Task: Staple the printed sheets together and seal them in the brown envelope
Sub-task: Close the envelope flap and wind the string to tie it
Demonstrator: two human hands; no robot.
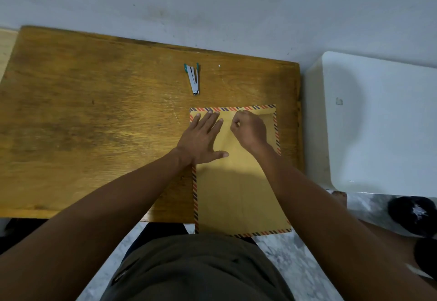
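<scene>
A brown envelope (238,189) with a red-and-blue striped border lies flat on the right part of the wooden table (94,123), its near end hanging over the front edge. My left hand (201,137) presses flat on the envelope's upper left with straight fingers. My right hand (249,128) rests on the folded flap near the top edge, fingers curled, knuckles down; whether it pinches anything I cannot tell. A silver stapler (194,78) with green ends lies beyond the envelope, untouched. No printed sheets are visible.
A white plastic surface (383,121) stands right of the table. A grey wall runs behind the table. A dark shoe (411,215) sits on the marble floor at the right. The table's left half holds nothing.
</scene>
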